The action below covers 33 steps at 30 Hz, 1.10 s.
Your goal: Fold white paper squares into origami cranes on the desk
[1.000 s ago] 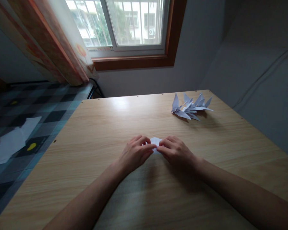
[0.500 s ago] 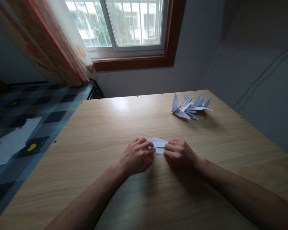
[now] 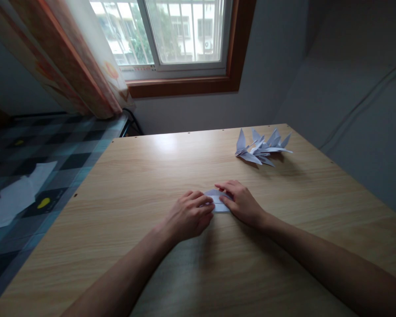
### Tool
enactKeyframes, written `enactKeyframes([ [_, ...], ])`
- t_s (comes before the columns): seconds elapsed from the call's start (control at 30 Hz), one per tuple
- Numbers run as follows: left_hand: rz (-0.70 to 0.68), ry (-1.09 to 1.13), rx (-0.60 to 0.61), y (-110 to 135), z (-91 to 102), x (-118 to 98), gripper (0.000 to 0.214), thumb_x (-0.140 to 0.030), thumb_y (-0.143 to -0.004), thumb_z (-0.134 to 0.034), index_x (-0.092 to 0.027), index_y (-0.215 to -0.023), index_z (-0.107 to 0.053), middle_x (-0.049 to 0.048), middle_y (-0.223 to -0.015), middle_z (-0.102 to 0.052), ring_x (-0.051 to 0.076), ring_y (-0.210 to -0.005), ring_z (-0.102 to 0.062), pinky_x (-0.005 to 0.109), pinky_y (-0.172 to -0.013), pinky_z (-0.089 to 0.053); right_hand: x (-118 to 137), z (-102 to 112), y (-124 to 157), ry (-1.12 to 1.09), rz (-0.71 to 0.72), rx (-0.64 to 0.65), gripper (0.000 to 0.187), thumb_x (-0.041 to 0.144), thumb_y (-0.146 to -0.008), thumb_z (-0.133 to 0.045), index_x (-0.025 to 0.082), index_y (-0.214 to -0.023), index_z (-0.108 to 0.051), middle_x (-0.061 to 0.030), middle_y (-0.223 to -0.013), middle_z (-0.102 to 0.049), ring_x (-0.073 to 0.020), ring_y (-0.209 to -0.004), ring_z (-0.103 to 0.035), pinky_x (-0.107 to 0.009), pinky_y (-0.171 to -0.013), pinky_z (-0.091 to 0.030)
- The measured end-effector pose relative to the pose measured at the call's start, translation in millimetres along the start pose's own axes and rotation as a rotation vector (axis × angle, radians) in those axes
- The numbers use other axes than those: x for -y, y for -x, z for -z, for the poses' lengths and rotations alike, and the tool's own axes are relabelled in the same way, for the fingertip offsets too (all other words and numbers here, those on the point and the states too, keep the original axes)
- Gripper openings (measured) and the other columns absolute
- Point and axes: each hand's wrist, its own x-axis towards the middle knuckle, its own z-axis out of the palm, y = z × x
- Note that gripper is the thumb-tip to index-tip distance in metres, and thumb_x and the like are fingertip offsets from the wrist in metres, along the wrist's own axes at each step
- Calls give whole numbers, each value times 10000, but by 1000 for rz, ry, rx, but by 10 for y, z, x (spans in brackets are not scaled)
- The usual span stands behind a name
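A small folded white paper [image 3: 218, 203] lies flat on the wooden table [image 3: 145, 176], near its middle. My left hand [image 3: 188, 215] has curled fingers pinching the paper's left end. My right hand [image 3: 240, 201] lies over the paper's right part, fingers stretched leftward and pressing it down. Most of the paper is hidden under the two hands.
A heap of several folded white paper cranes [image 3: 262, 147] sits at the table's far right. To the left is a checked bedcover [image 3: 36, 154] with a white sheet [image 3: 15, 193] on it. A window [image 3: 171, 35] and curtain [image 3: 69, 57] stand behind the table.
My right hand moved up and left, from pinching the paper's right end to lying flat over it. The left hand barely shifted.
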Motion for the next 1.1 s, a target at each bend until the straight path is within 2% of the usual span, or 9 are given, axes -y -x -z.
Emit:
enactKeyframes([
  [0.17, 31, -60, -39, 5, 10, -29, 178, -224, -886, -540, -212, -976, -693, 72, -1038, -661, 200, -882, -578, 351, -769, -460, 18, 13, 27, -21, 27, -2, 214, 61, -857, -576, 182, -941, -731, -54, -866, -686, -196, -875, -605, -328, -799, -490],
  [0.27, 49, -89, -38, 5, 13, -36, 163, -236, -878, -561, -216, -971, -693, 85, -1061, -637, 218, -914, -561, 370, -791, -459, 40, 2, 62, 55, 94, 6, 210, 37, -835, -579, 176, -859, -734, -57, -858, -680, -193, -856, -592, -325, -790, -489],
  [0.4, 10, -66, -20, -2, 3, -28, 176, -211, -889, -546, -207, -1004, -680, 74, -1108, -667, 218, -1010, -580, 369, -864, -454, 77, -4, 100, 206, 205, 25, 170, 47, -817, -596, 164, -841, -716, -67, -882, -690, -206, -874, -580, -338, -813, -489],
  [0.53, -16, -53, 10, -10, -7, -18, 180, -202, -915, -511, -195, -1002, -669, 57, -1040, -714, 189, -980, -625, 329, -836, -468, 103, 15, 98, 292, 276, 50, 168, 56, -829, -572, 151, -879, -701, -82, -929, -699, -210, -893, -579, -331, -825, -488],
  [0.7, -9, -93, -1, -2, -3, -35, 164, -202, -921, -516, -203, -982, -669, 37, -1064, -730, 187, -980, -663, 329, -814, -488, 173, 53, 110, 494, 360, 169, 144, 66, -826, -562, 147, -809, -680, -81, -821, -700, -207, -761, -582, -316, -712, -464],
  [0.87, 4, -114, -23, -14, 2, -98, 189, -214, -948, -474, -191, -919, -660, 50, -999, -740, 170, -933, -689, 303, -800, -516, 311, 71, 232, 737, 337, 184, 174, -9, -766, -542, 127, -751, -651, -108, -742, -672, -220, -619, -573, -324, -534, -378],
  [1.1, 25, -139, -41, -18, -6, -110, 179, -228, -961, -478, -185, -890, -636, 48, -950, -738, 168, -885, -696, 298, -781, -522, 393, 114, 304, 818, 244, 173, 167, -23, -714, -550, 119, -723, -637, -116, -668, -641, -221, -573, -565, -325, -498, -305],
])
